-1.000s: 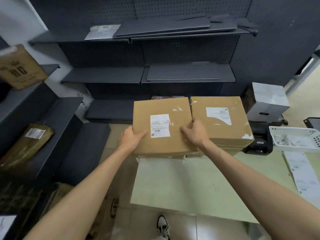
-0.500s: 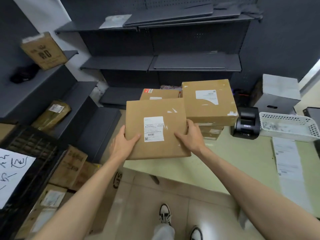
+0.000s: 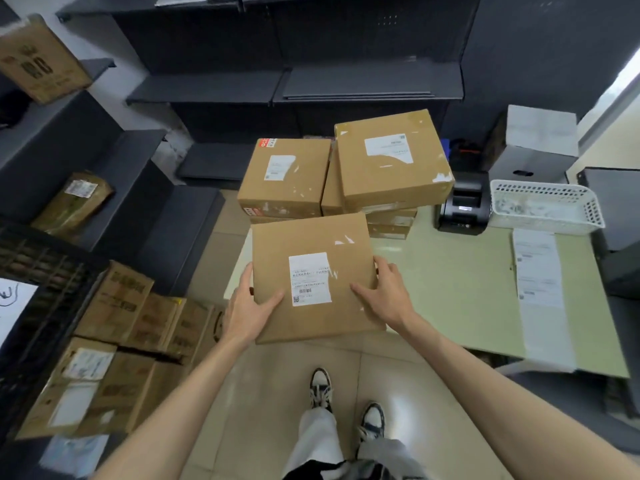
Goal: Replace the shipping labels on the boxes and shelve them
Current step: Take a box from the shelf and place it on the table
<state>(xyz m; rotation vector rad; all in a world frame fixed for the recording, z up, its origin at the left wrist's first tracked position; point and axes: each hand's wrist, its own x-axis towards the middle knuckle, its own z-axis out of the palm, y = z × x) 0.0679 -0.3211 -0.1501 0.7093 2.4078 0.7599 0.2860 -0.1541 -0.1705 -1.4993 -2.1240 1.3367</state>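
Box (image 3: 313,277) was held off the table, both hands gripping it, label up.

Left hand (image 3: 247,311) gripped the near-left corner, thumb over the top face, fingers apparently curled under the edge; right hand (image 3: 386,294) clamped the right edge the same way, thumb pointing at the label (image 3: 309,279). Box sat between the two palms, tilted slightly toward the camera, over the floor at the near-left edge of the table (image 3: 450,289), clear of the box stacks (image 3: 346,174) behind it. Two-sided grip likely because the box is wide and flat; label up keeps it readable. Label printer (image 3: 464,206) and label strip (image 3: 540,292) lay to the right on the table. Shelves (image 3: 114,174) stood to the left, probably the destination.
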